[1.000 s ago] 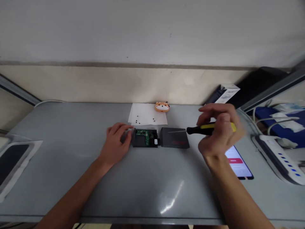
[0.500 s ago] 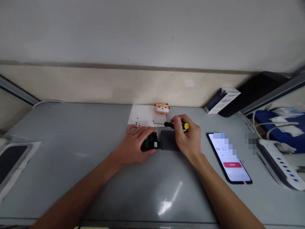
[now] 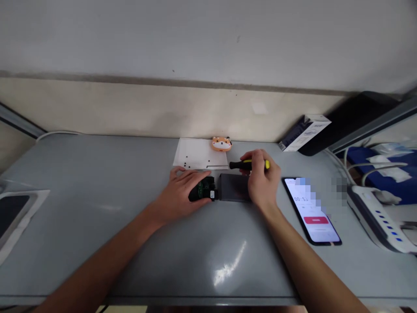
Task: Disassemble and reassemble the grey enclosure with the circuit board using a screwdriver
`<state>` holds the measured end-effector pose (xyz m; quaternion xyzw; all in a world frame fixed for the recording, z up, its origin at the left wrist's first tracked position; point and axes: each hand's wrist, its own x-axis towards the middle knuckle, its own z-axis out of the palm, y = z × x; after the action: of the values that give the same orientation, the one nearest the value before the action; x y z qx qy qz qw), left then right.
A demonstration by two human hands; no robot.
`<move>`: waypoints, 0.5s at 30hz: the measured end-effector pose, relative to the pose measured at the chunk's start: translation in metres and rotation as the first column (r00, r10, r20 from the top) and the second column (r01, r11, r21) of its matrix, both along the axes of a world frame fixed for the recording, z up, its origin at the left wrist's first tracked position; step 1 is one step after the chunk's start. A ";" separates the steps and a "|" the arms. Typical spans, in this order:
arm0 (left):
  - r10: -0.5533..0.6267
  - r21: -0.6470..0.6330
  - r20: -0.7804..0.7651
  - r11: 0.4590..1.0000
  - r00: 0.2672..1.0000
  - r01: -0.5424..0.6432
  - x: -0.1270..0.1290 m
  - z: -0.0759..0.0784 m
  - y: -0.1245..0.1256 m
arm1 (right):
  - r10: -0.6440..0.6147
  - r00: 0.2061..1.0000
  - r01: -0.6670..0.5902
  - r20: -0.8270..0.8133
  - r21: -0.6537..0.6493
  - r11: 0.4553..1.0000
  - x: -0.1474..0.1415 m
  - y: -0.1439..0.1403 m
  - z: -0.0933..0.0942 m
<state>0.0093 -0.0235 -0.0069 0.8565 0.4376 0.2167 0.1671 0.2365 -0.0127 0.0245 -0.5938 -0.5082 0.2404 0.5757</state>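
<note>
My left hand (image 3: 182, 191) is curled around an opened black device (image 3: 202, 189) with a green circuit board, thumb on its near side and fingers on the far side. In my right hand (image 3: 263, 180) is a screwdriver (image 3: 241, 165) with a black and yellow handle. Its thin shaft points left, low over the white paper (image 3: 198, 150); I cannot tell if the tip touches. Several tiny dark screws (image 3: 185, 164) lie on that paper. A dark grey rectangular block (image 3: 233, 188) sits beside the device, its right end partly hidden by my right hand.
An orange animal-faced case (image 3: 222, 144) rests on the paper's right corner. To the right are a lit phone (image 3: 314, 217), a power strip (image 3: 381, 221) and a small box (image 3: 304, 133) leaning near a black cylinder. A white-framed dark object (image 3: 14, 217) lies far left.
My right hand has shifted a little right with the screwdriver, its tip moving away from the lone screw on the paper. My left hand keeps its hold on the device.
</note>
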 end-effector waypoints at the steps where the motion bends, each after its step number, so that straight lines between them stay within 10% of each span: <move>1: -0.003 -0.009 -0.002 1.000 1.000 0.003 0.000 0.000 0.000 | -0.012 1.000 0.012 -0.027 -0.007 1.000 0.000 0.001 0.002; 15: 0.163 0.224 0.173 0.954 0.971 -0.200 0.003 0.000 -0.003 | -0.001 0.961 -0.017 -0.278 -0.063 0.998 0.002 0.000 0.005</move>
<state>0.0125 -0.0266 -0.0067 0.8075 0.4711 0.3471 0.0747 0.2386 -0.0128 0.0295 -0.5702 -0.4168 0.3401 0.6208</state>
